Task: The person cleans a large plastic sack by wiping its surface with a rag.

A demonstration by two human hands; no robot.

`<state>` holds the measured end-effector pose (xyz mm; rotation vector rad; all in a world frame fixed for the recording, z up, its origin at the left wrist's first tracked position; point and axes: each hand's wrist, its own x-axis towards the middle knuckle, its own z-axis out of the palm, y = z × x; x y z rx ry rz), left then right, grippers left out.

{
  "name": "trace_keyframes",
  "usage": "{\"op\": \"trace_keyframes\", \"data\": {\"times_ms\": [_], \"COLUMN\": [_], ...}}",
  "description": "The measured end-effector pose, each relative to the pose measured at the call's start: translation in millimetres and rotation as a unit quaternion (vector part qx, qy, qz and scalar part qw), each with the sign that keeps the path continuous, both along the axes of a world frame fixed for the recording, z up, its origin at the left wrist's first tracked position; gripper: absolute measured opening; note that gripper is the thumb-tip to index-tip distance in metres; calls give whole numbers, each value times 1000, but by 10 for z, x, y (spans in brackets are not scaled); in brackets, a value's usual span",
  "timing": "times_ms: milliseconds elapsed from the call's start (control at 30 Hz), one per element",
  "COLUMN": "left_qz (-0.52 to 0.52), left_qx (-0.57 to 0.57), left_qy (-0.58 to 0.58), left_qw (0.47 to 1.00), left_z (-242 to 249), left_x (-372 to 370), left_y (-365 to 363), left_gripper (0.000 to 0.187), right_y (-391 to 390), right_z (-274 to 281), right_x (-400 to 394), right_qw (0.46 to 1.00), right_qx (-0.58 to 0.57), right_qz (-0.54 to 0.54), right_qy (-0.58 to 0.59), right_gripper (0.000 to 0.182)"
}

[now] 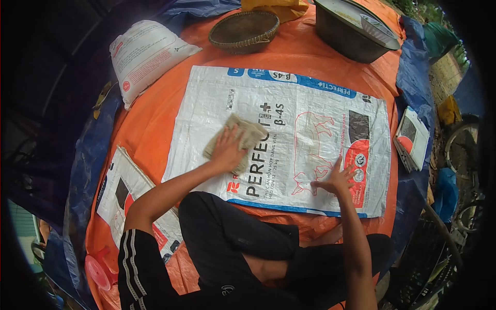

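Note:
A large white printed feed sack point(201, 98) lies flat in front of my crossed legs, with a pig outline and red and blue print. My left hand point(231, 146) rests on a folded beige cloth point(252, 133), fingers spread over its top, pressing it against the sack left of the big lettering. Over the right part of the sack, my right hand point(337, 181) is open with fingers splayed, close to the red printed panel and overlapping the pig's head in this view.
An orange tarp point(150, 126) covers the ground. Around the sack are a full white bag point(150, 54), a woven basket point(243, 32), a dark basin point(343, 28), folded sacks at left point(116, 191) and right point(412, 137), and a pink plastic item point(99, 271).

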<state>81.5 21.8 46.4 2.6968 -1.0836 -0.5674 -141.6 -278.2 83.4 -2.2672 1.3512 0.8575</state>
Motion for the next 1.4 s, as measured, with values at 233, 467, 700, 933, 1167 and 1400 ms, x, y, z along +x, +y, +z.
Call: {"op": "trace_keyframes", "data": {"times_ms": [233, 467, 700, 933, 1167, 1400], "left_qz": [-136, -58, 57, 141, 142, 202], "left_qx": [-149, -200, -152, -103, -53, 50], "left_qy": [-26, -77, -103, -156, -228, -227], "left_qw": [979, 975, 981, 972, 962, 951], "left_z": [-200, -411, -425, -518, -444, -236], "left_x": [-1040, -916, -293, 538, 1265, 1580], "left_y": [-1466, -2047, -1698, -633, 613, 995], "left_gripper": [76, 73, 73, 74, 71, 69], "right_y": [-37, -36, -122, -89, -79, -76], "right_z": [-67, -128, -416, -224, -174, -190], "right_x": [270, 271, 199, 222, 230, 228], "right_qw": [994, 990, 993, 993, 991, 991], "right_qx": [29, 41, 11, 22, 23, 24], "right_qz": [-63, -72, -60, -53, -49, -58], "right_qy": [88, 109, 106, 104, 122, 118], "right_gripper": [174, 177, 178, 178, 178, 178]}}
